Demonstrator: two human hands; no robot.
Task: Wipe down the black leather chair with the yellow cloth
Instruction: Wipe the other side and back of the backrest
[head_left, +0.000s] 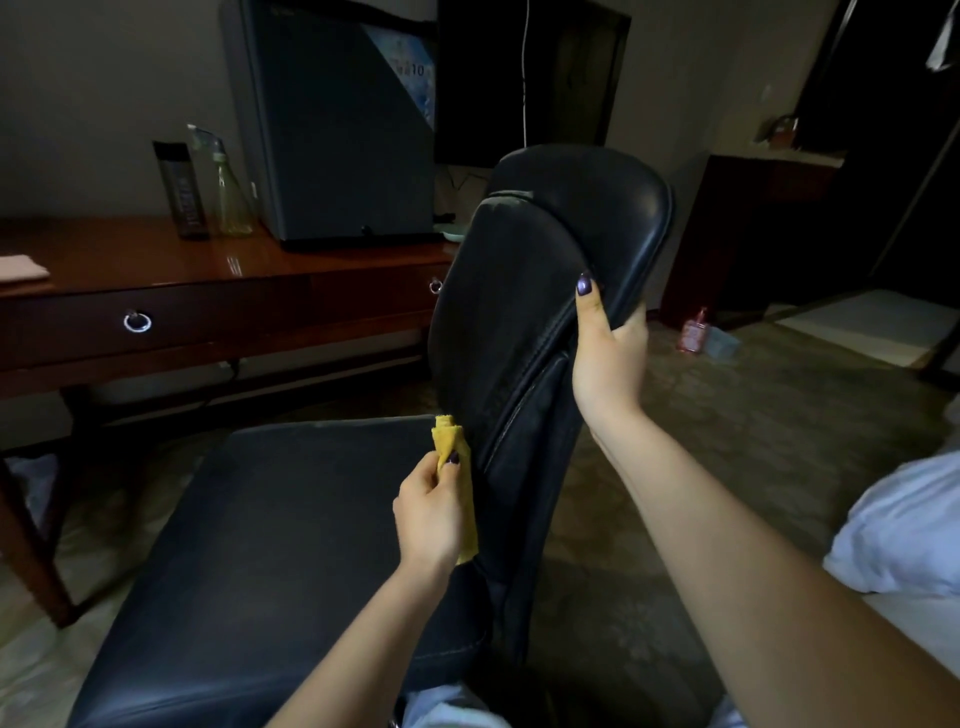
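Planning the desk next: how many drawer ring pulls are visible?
2. One ring pull at the desk's left, another beside the black leather chair backrest. The chair may hide more.

Left of and behind the chair (519, 312) we find the counter (208, 270), carrying a spray bottle (231, 195) and, nearer the chair, a small fridge (337, 135). The cloth (458, 451) touches the chair's backrest; the bed (904, 535) lies to its right.

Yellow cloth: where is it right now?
Head view, lower centre: the left hand holds the cloth beside the lower left edge of the backrest, just above the seat.
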